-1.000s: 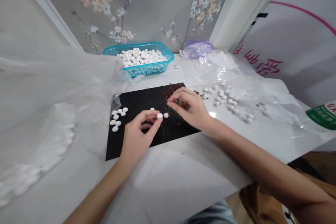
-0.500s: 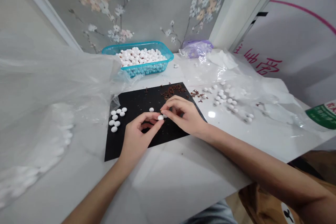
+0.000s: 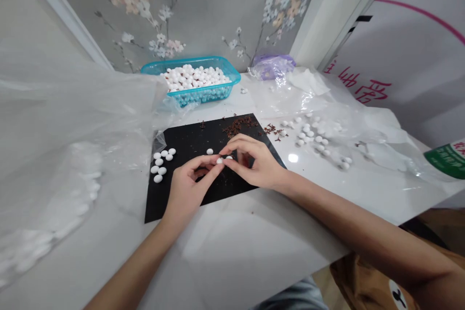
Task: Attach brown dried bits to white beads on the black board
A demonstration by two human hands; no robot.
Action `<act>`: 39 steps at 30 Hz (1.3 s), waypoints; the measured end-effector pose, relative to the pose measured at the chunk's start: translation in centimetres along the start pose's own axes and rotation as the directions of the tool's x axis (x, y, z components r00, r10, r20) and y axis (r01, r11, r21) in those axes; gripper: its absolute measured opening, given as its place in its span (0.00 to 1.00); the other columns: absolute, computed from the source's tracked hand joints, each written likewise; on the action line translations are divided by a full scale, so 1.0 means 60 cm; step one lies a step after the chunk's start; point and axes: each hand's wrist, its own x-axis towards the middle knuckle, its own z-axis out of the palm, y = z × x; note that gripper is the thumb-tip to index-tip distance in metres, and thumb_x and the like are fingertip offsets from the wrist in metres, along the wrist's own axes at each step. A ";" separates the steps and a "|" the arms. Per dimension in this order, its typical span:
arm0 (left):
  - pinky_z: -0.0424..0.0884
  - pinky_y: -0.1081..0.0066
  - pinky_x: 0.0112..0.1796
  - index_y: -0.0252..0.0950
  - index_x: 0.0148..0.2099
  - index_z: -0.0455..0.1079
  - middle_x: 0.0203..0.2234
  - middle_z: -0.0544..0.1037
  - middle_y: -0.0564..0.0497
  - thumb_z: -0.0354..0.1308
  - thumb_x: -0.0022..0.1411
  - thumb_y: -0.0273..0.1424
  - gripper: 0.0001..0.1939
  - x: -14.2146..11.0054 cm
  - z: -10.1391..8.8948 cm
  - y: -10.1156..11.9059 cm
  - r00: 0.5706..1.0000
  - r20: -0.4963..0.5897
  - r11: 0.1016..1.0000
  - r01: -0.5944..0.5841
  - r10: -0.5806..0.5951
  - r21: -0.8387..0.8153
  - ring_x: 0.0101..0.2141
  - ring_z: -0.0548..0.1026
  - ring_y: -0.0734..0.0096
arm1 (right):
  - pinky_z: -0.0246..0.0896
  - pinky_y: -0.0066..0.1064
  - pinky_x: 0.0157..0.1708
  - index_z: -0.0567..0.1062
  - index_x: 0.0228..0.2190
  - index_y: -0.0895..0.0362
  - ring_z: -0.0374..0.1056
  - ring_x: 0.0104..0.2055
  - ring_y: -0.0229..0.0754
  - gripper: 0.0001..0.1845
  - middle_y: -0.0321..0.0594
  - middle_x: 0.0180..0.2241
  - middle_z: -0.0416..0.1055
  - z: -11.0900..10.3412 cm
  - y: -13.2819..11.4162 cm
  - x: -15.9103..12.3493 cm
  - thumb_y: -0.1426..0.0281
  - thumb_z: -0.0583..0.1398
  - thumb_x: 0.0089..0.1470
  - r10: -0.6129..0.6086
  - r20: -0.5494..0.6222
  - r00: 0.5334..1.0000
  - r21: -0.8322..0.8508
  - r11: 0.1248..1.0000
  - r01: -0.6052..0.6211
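Over the black mat (image 3: 189, 140), my left hand (image 3: 191, 179) pinches a small white ball (image 3: 220, 160) between thumb and forefinger. My right hand (image 3: 256, 160) is closed at the fingertips against that ball, on what looks like a tiny brown piece, mostly covered by the fingers. Another white ball (image 3: 228, 157) shows just beneath the right fingers. One loose white ball (image 3: 209, 151) lies on the mat behind the hands. Several more white balls (image 3: 162, 171) sit at the mat's left side. Small brown, branched pieces (image 3: 238, 126) are heaped at its far right corner.
A blue plastic basket (image 3: 218, 89) full of white balls stands by the wall. A large clear bag (image 3: 72, 179) of white balls lies at left. Loose balls (image 3: 308, 133), clear plastic (image 3: 345, 106), a purple packet (image 3: 272, 65) and a green-labelled bottle (image 3: 445, 160) are at right.
Both hands have shifted very slightly left, and the right fingertips have come closer over the ball in the left hand. The other things have stayed put.
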 end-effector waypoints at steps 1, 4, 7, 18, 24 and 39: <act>0.71 0.70 0.40 0.37 0.36 0.75 0.35 0.79 0.50 0.63 0.51 0.36 0.10 0.001 0.000 0.001 1.000 -0.004 1.000 0.017 -0.017 -0.018 0.37 0.75 0.67 | 0.54 0.22 0.18 0.71 0.36 0.59 0.55 0.20 0.28 0.05 0.41 0.36 0.65 -0.002 0.001 0.000 0.74 0.59 0.54 -0.014 0.028 1.000 -0.004 1.000 0.014; 0.72 0.68 0.41 0.36 0.35 0.75 0.33 0.79 0.49 0.64 0.50 0.36 0.10 0.005 -0.001 0.006 0.997 0.006 0.993 0.074 -0.073 -0.091 0.37 0.75 0.66 | 0.55 0.22 0.18 0.70 0.38 0.58 0.53 0.19 0.27 0.08 0.41 0.38 0.65 -0.008 0.007 0.000 0.73 0.61 0.53 -0.032 0.081 0.996 -0.037 0.999 0.035; 0.72 0.68 0.41 0.35 0.33 0.76 0.31 0.80 0.49 0.65 0.48 0.35 0.10 0.007 -0.002 0.008 0.995 0.033 0.986 0.097 -0.093 -0.134 0.36 0.75 0.67 | 0.54 0.22 0.19 0.71 0.37 0.58 0.53 0.20 0.27 0.06 0.40 0.38 0.64 -0.008 0.012 -0.001 0.71 0.61 0.54 -0.038 0.072 0.997 -0.050 0.998 0.042; 0.72 0.70 0.39 0.38 0.33 0.77 0.32 0.80 0.50 0.65 0.48 0.34 0.09 0.008 -0.005 0.002 0.994 0.049 0.988 0.101 -0.096 -0.120 0.35 0.76 0.67 | 0.54 0.23 0.19 0.71 0.37 0.57 0.54 0.21 0.29 0.06 0.40 0.37 0.65 -0.008 0.015 -0.003 0.69 0.60 0.57 -0.063 0.092 0.994 -0.030 0.997 0.066; 0.72 0.68 0.40 0.38 0.34 0.77 0.33 0.80 0.50 0.65 0.48 0.35 0.10 0.008 -0.006 0.003 0.991 0.069 0.989 0.119 -0.113 -0.092 0.36 0.76 0.65 | 0.54 0.23 0.19 0.72 0.36 0.58 0.52 0.20 0.28 0.06 0.41 0.37 0.65 -0.010 0.015 0.000 0.68 0.59 0.58 -0.062 0.127 0.990 -0.011 0.998 0.064; 0.69 0.68 0.42 0.37 0.46 0.62 0.26 0.79 0.54 0.66 0.47 0.33 0.25 0.010 -0.011 0.006 0.978 0.111 0.953 0.198 -0.177 -0.228 0.33 0.77 0.70 | 0.56 0.23 0.22 0.67 0.37 0.59 0.54 0.21 0.28 0.04 0.40 0.38 0.63 -0.007 0.008 -0.002 0.71 0.56 0.61 -0.037 0.228 0.973 -0.015 0.999 0.041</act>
